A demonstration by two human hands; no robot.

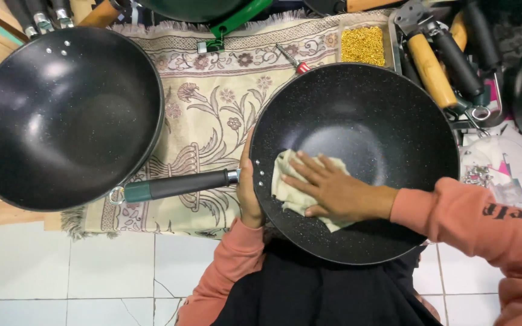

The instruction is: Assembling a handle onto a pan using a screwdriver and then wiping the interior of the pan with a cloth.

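Woks are sitting side by side on a fringed floral mat: a glossy round black one leftmost, then the left hand, seemingly clamped on the speckled wok's rim, then the right hand pressing spread fingers onto a crumpled pale cloth inside.

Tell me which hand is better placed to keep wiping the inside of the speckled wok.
Right, most likely. The right hand lies flat on the cream cloth inside the speckled wok. The left hand is outside it, gripping the rim at the handle joint, so it suits steadying.
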